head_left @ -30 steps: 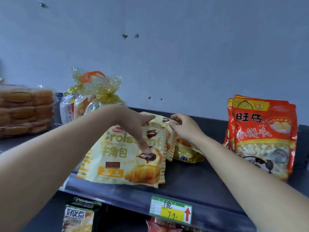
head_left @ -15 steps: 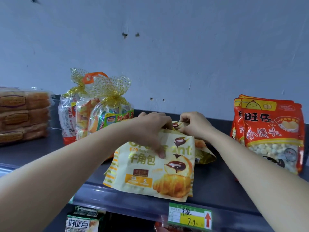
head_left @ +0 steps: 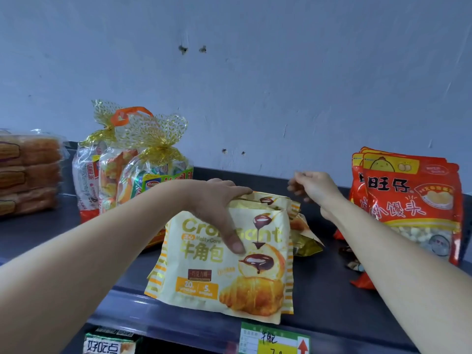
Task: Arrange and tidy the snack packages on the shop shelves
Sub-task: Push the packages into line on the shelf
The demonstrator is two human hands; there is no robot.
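A cream and yellow croissant bag [head_left: 224,272] stands tilted at the front of the dark shelf [head_left: 332,310], with more of the same bags stacked behind it. My left hand [head_left: 219,200] grips the top edge of the front bag, thumb pressed on its face. My right hand [head_left: 311,187] hovers just right of the bags' tops, fingers loosely curled, holding nothing. A fallen gold package [head_left: 306,241] lies behind the croissant bags.
Red snack pouches [head_left: 411,205] stand upright at the right. Clear gold-tied bags [head_left: 138,175] stand at the left, with stacked cake packs [head_left: 28,172] further left. A green price tag [head_left: 275,341] hangs on the shelf's front edge. A box [head_left: 109,346] sits on the lower shelf.
My right hand has let go of the croissant bags' top and lifted away to the right. My left hand keeps its grip; the front bag stands a little more upright.
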